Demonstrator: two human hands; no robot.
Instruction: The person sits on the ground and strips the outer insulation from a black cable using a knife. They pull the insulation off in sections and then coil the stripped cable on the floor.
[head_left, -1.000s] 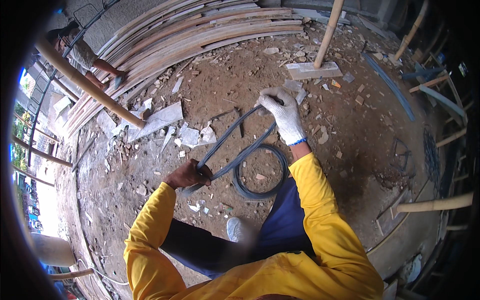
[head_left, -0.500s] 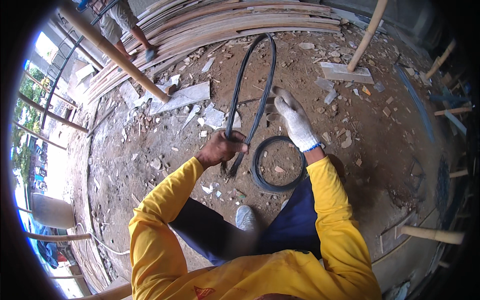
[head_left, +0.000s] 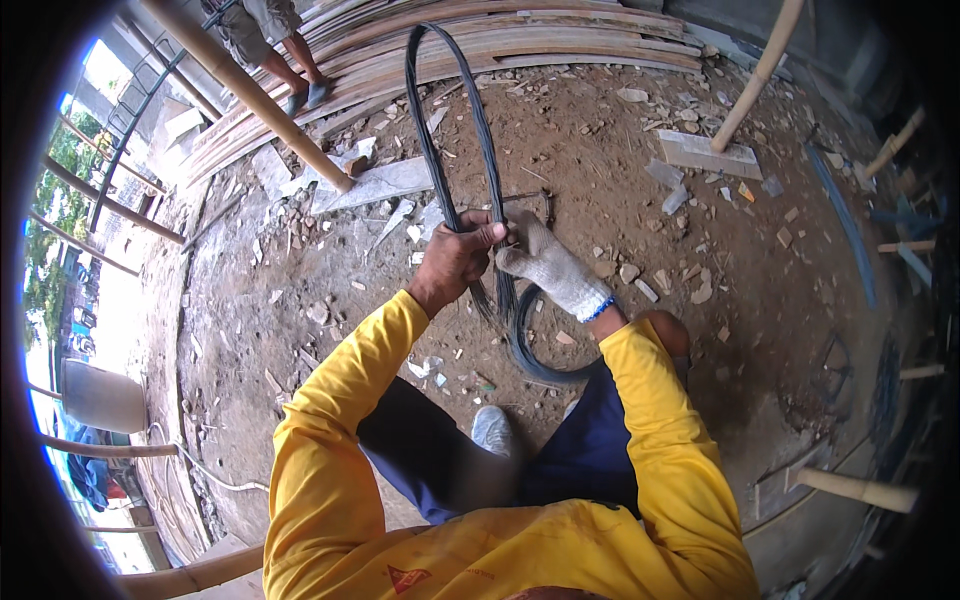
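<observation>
A bundle of thin dark wire (head_left: 487,150) is bent into a long, narrow loop that points away from me, its loose ends hanging below my hands. My bare left hand (head_left: 457,260) is closed around both sides of the bundle, thumb pressed on top. Close against it, my right hand (head_left: 545,262), in a white knit glove, has its fingers closed at the bundle's right side; the fingertips are partly hidden. Under the bundle, a round coil of the same dark wire (head_left: 530,352) lies on the dirt near my right leg, partly covered.
A thin bent dark rod (head_left: 548,205) shows just beyond my glove. Stacked planks (head_left: 560,45) lie at the back, where another person's legs (head_left: 290,60) stand. Bamboo poles (head_left: 255,100) rise left and right (head_left: 760,75). Rubble litters the dirt; a pale bucket (head_left: 103,395) stands left.
My right hand has moved in from the right to the wire bundle, beside my left hand. Both hands are now together and the loop has shifted left and farther from me.
</observation>
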